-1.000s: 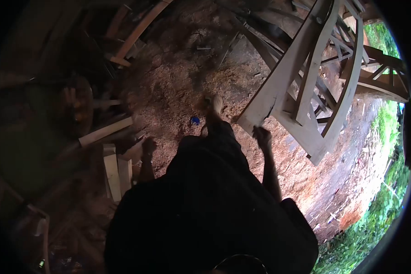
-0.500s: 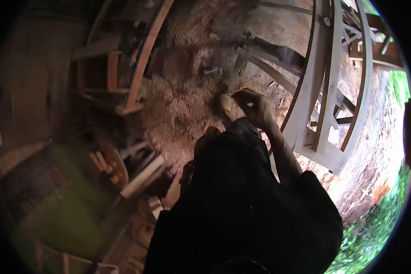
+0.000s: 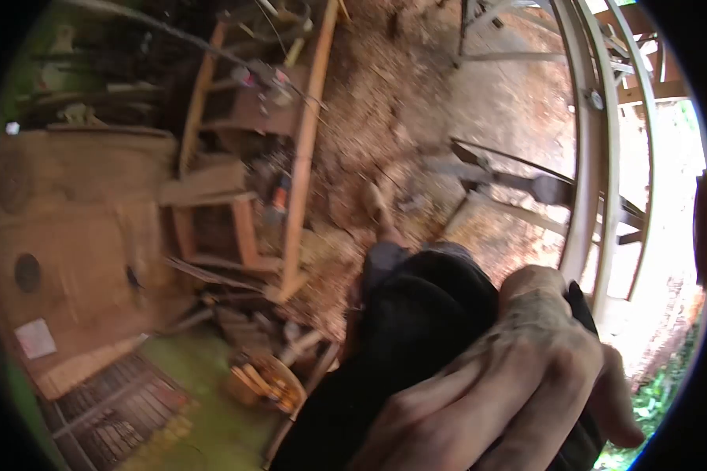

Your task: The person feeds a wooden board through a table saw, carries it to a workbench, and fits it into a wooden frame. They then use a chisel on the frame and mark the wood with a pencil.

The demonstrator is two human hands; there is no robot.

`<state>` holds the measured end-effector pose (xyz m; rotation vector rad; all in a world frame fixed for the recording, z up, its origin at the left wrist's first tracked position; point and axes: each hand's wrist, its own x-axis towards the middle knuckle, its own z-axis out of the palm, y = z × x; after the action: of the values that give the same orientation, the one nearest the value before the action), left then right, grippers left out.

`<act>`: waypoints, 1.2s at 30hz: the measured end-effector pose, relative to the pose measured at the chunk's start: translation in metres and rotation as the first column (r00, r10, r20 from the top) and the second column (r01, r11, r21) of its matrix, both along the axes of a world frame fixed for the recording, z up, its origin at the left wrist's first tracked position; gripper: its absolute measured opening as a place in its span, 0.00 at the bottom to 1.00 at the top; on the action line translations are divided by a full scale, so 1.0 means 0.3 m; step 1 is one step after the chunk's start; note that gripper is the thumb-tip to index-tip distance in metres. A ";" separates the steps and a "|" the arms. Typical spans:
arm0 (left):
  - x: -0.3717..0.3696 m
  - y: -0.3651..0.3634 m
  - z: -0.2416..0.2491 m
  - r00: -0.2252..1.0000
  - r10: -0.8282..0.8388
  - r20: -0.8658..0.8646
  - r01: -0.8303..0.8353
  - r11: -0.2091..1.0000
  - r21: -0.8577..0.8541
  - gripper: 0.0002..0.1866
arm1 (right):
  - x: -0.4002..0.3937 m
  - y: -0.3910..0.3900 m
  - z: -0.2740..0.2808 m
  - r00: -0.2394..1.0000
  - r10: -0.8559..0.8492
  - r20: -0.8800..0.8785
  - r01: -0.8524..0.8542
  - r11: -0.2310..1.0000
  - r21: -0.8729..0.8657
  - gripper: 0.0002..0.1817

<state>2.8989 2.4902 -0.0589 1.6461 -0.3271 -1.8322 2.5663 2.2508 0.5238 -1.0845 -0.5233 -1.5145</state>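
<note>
Floor [image 3: 377, 94]: rough, reddish-brown, loose shavings or chips scattered over it. Long wooden frame [image 3: 305, 165] left of middle, lower end down on the shavings. Small boxy wooden frame [image 3: 247, 231] just beside it, contact with floor unclear. Curved timber frame [image 3: 587, 180] toward the right edge, feet not readable. Bare foot [image 3: 375, 206] planted mid-floor. Green patch [image 3: 192, 400] lower left, round container [image 3: 279, 386] of wooden pieces at its right edge; blurred.
</note>
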 end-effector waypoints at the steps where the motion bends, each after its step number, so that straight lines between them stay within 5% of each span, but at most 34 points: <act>1: 0.006 -0.106 0.052 0.957 -0.173 0.232 0.170 0.985 0.033 0.15 | 0.023 -0.064 -0.008 1.000 -0.012 0.013 0.011 1.000 0.019 0.38; 4: 0.036 -0.433 0.209 0.622 -0.491 0.610 0.514 0.844 0.155 0.16 | 0.065 -0.247 -0.017 0.999 -0.043 0.031 0.040 0.995 0.091 0.36; 6: 0.060 -0.681 0.298 0.421 -0.534 0.733 0.658 0.736 0.158 0.17 | 0.067 -0.343 -0.029 0.995 -0.093 0.036 0.087 0.987 0.134 0.35; 7: 0.017 -0.828 0.483 0.447 -0.587 0.675 0.676 0.716 0.175 0.15 | 0.053 -0.388 -0.032 0.992 -0.105 0.067 0.093 0.983 0.160 0.34; 8: 0.057 -0.918 0.473 0.485 -0.532 0.694 0.762 0.646 -0.037 0.14 | 0.041 -0.425 -0.042 0.988 -0.114 0.099 0.095 0.979 0.180 0.34; 10: -0.014 -1.143 0.670 0.411 -0.506 0.758 0.863 0.483 -0.146 0.13 | 0.013 -0.503 -0.072 0.978 -0.150 0.145 0.113 0.965 0.237 0.33; 13: -0.184 -1.415 0.878 0.312 -0.623 0.718 0.936 0.330 -0.120 0.13 | -0.046 -0.628 -0.131 0.966 -0.192 0.172 0.119 0.925 0.361 0.31; 14: -0.205 -1.479 0.824 0.392 -0.640 0.661 0.919 0.314 -0.241 0.13 | -0.063 -0.678 -0.157 0.964 -0.204 0.171 0.116 0.900 0.420 0.31; 18: -0.408 -1.727 0.899 0.346 -0.567 0.747 0.936 0.155 -0.316 0.13 | -0.153 -0.859 -0.336 0.978 -0.207 0.033 0.132 0.729 0.672 0.22; 19: -0.443 -1.788 0.896 0.349 -0.527 0.775 0.934 0.126 -0.335 0.13 | -0.183 -0.919 -0.405 0.961 -0.275 -0.023 0.204 0.651 0.731 0.18; 20: -0.486 -1.842 0.928 0.344 -0.571 0.745 0.939 0.218 -0.267 0.13 | -0.215 -0.979 -0.466 0.941 -0.328 -0.080 0.265 0.570 0.778 0.15; 22: -0.463 -1.966 0.874 0.237 -0.416 0.878 0.971 0.129 -0.200 0.13 | -0.321 -1.089 -0.560 0.832 -0.344 -0.434 0.537 0.308 0.785 0.14; 24: -0.389 -2.061 0.781 0.232 -0.418 0.878 0.952 0.283 -0.117 0.13 | -0.449 -1.222 -0.684 0.629 -0.356 -0.692 0.748 0.034 0.663 0.19; 26: -0.227 -2.138 0.616 0.180 -0.440 0.880 0.865 0.497 0.071 0.15 | -0.616 -1.350 -0.809 0.667 -0.245 -0.703 0.709 -0.078 0.700 0.21; 28: -0.118 -2.197 0.564 0.262 -0.583 0.769 0.704 0.660 0.261 0.17 | -0.806 -1.434 -0.778 0.512 -0.185 -0.839 0.812 -0.214 0.543 0.22; 29: -0.156 -2.257 0.539 0.302 -0.629 0.716 0.660 0.680 0.319 0.17 | -0.884 -1.475 -0.854 0.575 -0.337 -0.745 0.734 -0.189 0.652 0.21; 32: -0.440 -2.471 0.433 0.333 -0.765 0.551 0.752 0.568 0.335 0.16 | -1.136 -1.509 -0.785 0.550 -0.453 -0.702 0.637 -0.317 0.703 0.17; 36: -0.793 -2.708 0.355 0.208 -0.890 0.407 0.913 0.326 0.247 0.14 | -1.385 -1.452 -0.709 0.403 -0.573 -0.714 0.565 -0.458 0.686 0.11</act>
<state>2.6609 1.6778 0.0477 2.0418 -1.9645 -2.0261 2.1507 1.8153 0.3111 0.0334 1.5213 -2.1650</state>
